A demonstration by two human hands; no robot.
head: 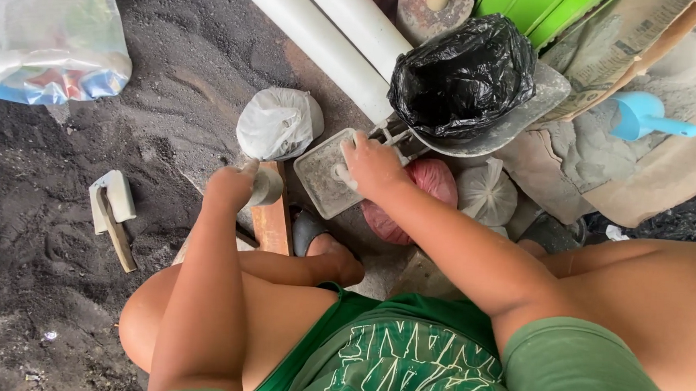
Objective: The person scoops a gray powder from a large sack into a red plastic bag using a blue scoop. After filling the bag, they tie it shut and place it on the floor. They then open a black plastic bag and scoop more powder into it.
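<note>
My right hand (372,165) grips the handle of a grey, dust-caked rectangular float (322,178), held tilted over the ground just in front of my knees. My left hand (232,184) is closed around a small grey cylindrical cup or mould (268,187) that rests on the end of a reddish wooden board (272,219). The two hands are close together, the cup just left of the float. My foot in a grey sandal (310,229) sits below them.
Dark sand covers the ground at left, with a white wooden-handled tool (112,205) lying on it. A tied white bag (278,123), red bag (433,185), black bag (462,74) on a pan, white pipes (326,33), blue scoop (647,117) and clear plastic bag (44,32) surround me.
</note>
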